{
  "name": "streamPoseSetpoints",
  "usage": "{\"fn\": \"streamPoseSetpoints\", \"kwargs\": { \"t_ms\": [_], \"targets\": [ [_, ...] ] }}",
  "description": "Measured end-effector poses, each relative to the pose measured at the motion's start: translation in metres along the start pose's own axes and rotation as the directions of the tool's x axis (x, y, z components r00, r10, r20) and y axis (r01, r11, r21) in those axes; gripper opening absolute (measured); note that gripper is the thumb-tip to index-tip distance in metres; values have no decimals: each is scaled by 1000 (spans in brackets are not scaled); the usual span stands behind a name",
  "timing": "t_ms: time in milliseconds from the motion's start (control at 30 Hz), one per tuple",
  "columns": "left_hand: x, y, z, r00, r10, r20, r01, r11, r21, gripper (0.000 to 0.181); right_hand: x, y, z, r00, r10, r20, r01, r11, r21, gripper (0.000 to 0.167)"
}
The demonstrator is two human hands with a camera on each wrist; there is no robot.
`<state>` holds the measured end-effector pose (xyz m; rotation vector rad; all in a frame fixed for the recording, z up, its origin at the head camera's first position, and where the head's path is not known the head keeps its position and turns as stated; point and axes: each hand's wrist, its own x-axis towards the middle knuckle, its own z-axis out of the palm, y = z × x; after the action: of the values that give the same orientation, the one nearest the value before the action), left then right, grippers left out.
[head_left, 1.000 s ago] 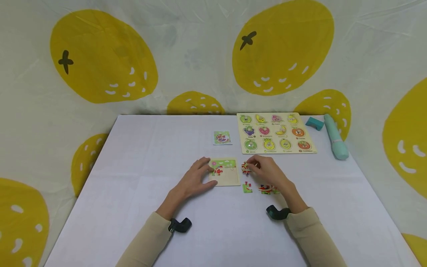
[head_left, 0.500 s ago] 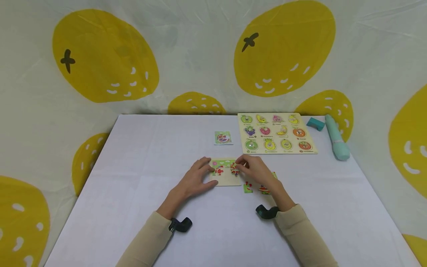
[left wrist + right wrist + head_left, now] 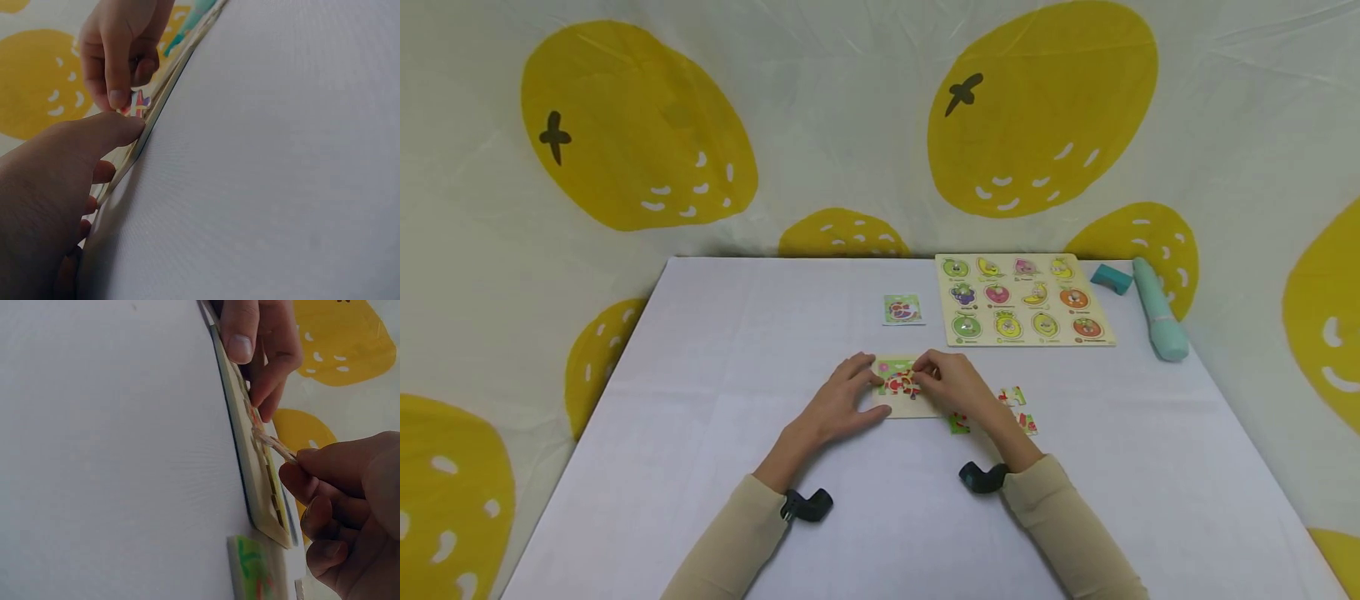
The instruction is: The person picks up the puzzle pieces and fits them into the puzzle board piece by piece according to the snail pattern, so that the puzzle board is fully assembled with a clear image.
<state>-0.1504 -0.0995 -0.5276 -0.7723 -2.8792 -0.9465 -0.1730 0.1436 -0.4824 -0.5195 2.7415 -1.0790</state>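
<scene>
In the head view a small wooden puzzle tray (image 3: 897,407) lies on the white table, with green and red pieces fitted along its top and left. My left hand (image 3: 841,401) rests at the tray's left side, thumb on the near rim and a fingertip touching the laid pieces. My right hand (image 3: 953,385) pinches a red jigsaw piece (image 3: 279,447) between thumb and forefinger. That piece is tilted in the right wrist view, one end at the tray's pieces. Its printed face is partly hidden by the fingers.
Loose jigsaw pieces (image 3: 1012,396) lie right of the tray, partly behind my right forearm. A small picture card (image 3: 902,309) is beyond it. Farther back stand a fruit puzzle board (image 3: 1026,300), a teal block (image 3: 1112,279) and a mint-green stick-like object (image 3: 1161,317).
My right hand has carried the red jigsaw piece leftward from beside the tray to over it, up to the laid red piece. My left hand has stayed in place.
</scene>
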Motion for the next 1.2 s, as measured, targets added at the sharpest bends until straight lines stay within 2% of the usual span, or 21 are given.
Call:
{"fn": "streamPoseSetpoints", "kwargs": {
  "t_ms": [533, 900, 1200],
  "targets": [
    [0, -1, 2, 1000, 15, -16, -16, 1000, -10, 41, 3, 4, 11, 1000, 9, -6, -10, 999, -49, 16],
    [1, 0, 1, 1000, 9, -7, -8, 1000, 4, 41, 0, 2, 10, 996, -56, 64, 63, 990, -124, 26],
    [1, 0, 1, 1000, 2, 7, -2, 1000, 14, 42, 2, -1, 11, 997, -25, 74, 37, 986, -163, 27]
  ]
}}
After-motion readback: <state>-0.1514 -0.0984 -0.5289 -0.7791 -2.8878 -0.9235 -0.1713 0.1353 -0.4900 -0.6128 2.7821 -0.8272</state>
